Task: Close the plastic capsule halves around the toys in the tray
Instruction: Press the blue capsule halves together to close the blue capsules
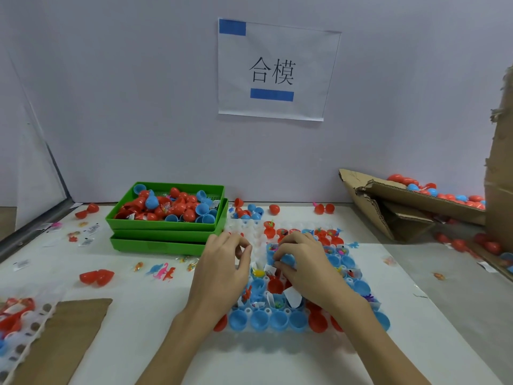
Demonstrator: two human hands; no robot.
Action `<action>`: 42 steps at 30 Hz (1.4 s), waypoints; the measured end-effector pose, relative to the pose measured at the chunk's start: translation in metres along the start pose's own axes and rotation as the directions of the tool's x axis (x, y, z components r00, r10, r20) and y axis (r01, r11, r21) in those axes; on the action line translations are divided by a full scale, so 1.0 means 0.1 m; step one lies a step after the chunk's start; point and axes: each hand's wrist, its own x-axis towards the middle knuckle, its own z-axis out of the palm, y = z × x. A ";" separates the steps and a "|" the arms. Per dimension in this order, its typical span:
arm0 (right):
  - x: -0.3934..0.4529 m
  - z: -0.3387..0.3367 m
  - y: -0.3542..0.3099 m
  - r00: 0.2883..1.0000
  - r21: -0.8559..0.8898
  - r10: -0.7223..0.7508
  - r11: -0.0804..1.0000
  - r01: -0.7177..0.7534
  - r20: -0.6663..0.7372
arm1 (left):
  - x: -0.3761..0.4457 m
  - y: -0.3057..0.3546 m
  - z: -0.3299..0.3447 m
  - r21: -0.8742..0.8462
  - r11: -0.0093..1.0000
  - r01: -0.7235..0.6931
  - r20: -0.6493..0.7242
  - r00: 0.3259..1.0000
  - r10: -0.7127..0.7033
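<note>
We work over the clear capsule tray (241,227), which lies on the white table (277,365) just in front of the stacked green bins (166,234) of loose halves. Our right hand (302,265) rests over the tray's middle rows, its fingers curled round a blue capsule half (287,259) that sits in or just above a pocket; whether the half is seated we cannot tell. Our left hand (222,268) hovers at the tray's left edge, fingers curled with thumb and fingertips close together; we cannot tell whether it holds anything. Open halves in the near rows carry small toys (259,273) and white paper slips (293,297). Risk, in our judgement: a slip or toy limb standing above a rim could be trapped in the seam and prevent the snap. Pressing off-axis could tip the half, eject the toy, or shift the light tray and disturb neighbouring pockets
</note>
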 end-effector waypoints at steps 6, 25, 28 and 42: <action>-0.05 -0.04 -0.03 0.988 0.030 -0.057 0.998 0.062 -0.144 | 0.00 0.00 0.00 -0.029 0.999 -0.014 0.014 1.000 0.014; -0.17 -0.14 -0.22 0.918 0.048 -0.308 0.943 0.329 -0.251 | 0.07 0.07 -0.05 -0.673 0.724 0.153 0.098 0.988 -0.118; -0.18 -0.13 -0.25 0.938 0.168 -0.264 0.938 0.304 -0.224 | 0.06 0.08 -0.05 -0.677 0.721 0.147 0.067 0.988 -0.139; -0.22 -0.25 -0.38 0.983 0.889 0.182 0.453 -0.070 -0.016 | 0.01 0.15 -0.04 -0.583 0.809 0.076 0.024 0.997 -0.076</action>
